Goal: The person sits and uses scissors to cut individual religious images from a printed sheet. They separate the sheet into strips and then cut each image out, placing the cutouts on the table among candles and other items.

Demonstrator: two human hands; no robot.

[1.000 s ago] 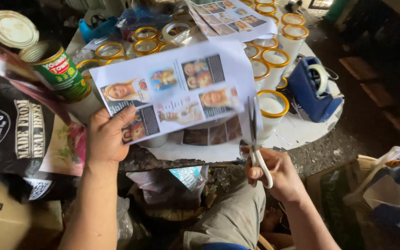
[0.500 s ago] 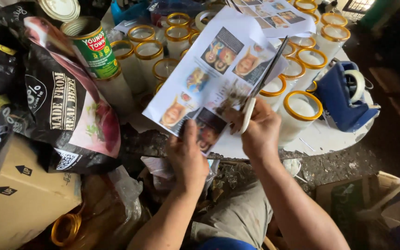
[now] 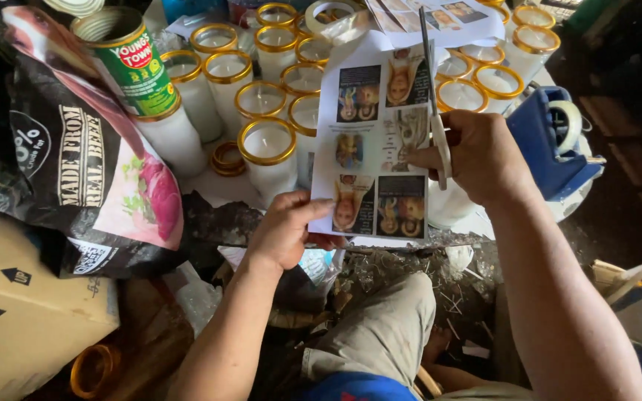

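Observation:
My left hand (image 3: 285, 229) pinches the lower left corner of a printed sheet of small photos (image 3: 375, 141), held upright over the table edge. In my right hand (image 3: 477, 154) are scissors (image 3: 432, 89), blades pointing up along the sheet's right edge. Behind the sheet stand several white glass candles with gold rims (image 3: 267, 152).
A green tin can (image 3: 131, 63) sits on a candle at the back left. A black printed bag (image 3: 83, 156) lies over a cardboard box (image 3: 24, 312) on the left. A blue tape dispenser (image 3: 555, 141) is on the right. More photo sheets (image 3: 440, 18) lie at the back.
The sheet has turned from slanted to upright. My left hand moved to its lower left corner, and the scissors now point straight up along its right side.

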